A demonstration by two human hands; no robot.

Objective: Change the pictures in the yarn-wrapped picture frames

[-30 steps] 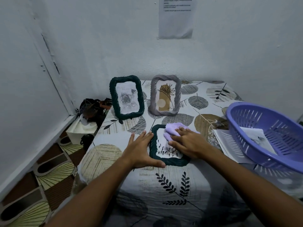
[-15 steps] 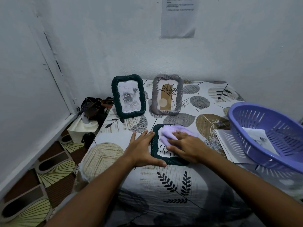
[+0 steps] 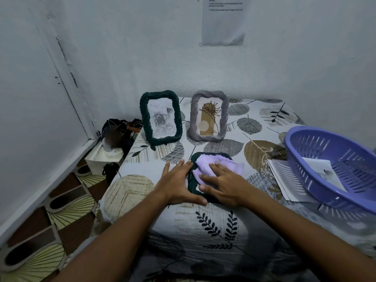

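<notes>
Hands work at a dark green yarn-wrapped frame (image 3: 192, 181) lying flat near the bed's (image 3: 213, 226) front edge; the left hand (image 3: 176, 183), fingers straight and spread, braces its left side; the right hand (image 3: 222, 185) presses a lilac cloth (image 3: 211, 164) flat onto it; a second green frame (image 3: 160, 117) and a grey frame (image 3: 209, 116) stand upright toward the back edge; a purple basket (image 3: 333, 169) sits at the right edge.
</notes>
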